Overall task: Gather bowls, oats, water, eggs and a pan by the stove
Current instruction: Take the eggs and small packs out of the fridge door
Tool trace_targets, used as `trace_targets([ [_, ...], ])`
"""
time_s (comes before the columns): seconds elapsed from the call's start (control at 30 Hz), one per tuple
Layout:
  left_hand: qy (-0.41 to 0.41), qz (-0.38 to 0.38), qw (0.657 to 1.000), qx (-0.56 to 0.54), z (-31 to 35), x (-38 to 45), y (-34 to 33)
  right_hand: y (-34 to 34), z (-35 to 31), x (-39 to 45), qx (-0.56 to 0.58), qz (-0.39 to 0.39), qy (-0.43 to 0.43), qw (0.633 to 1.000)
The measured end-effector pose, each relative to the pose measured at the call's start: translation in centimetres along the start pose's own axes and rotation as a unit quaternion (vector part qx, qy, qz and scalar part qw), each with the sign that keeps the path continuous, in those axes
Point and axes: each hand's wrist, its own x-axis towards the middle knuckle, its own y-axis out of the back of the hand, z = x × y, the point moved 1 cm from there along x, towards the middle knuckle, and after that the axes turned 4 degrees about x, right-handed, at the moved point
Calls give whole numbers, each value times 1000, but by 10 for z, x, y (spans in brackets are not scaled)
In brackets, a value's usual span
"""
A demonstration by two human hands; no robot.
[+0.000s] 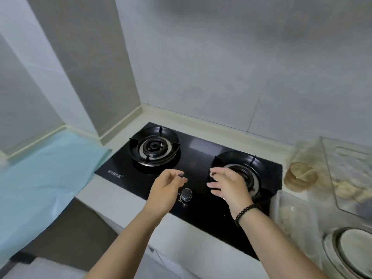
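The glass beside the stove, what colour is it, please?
Amber, see-through: the glass, in the head view.

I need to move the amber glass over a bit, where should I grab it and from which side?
Grip the amber glass around its side wall, coming from the left, over the stove. It stands upright with its mouth open, and the clear container crowds its right side, so the stove side looks freest. The right hand is nearest.

Pale grey tiled walls (211, 63) meet in a corner behind a cream desk (120, 196). A light blue sheet (40, 178) covers the desk's left part. The light is dim and even.
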Motion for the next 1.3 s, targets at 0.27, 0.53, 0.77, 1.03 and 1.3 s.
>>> trace_targets([
  [0.27, 57, 176, 981, -53, -12, -57, -15, -13, -2, -2, -24, -169, -35, 985],
  [0.53, 110, 303, 945, -52, -34, -150, -23, -21, 34, -51, -94, -312, -73, 942],
  [0.77, 147, 441, 880, -99, -70, -273, 5, -51, 59, -145, -152, -444, -46, 882],
  [1.03, 164, 566, 793, -151, -117, -450, 37, -90, 94, -312, -195, -569, -4, 799],
  [1.3, 186, 670, 703, -148, -165, -635, 67, -112, 151, -496, -215, -671, -12, 710],
])
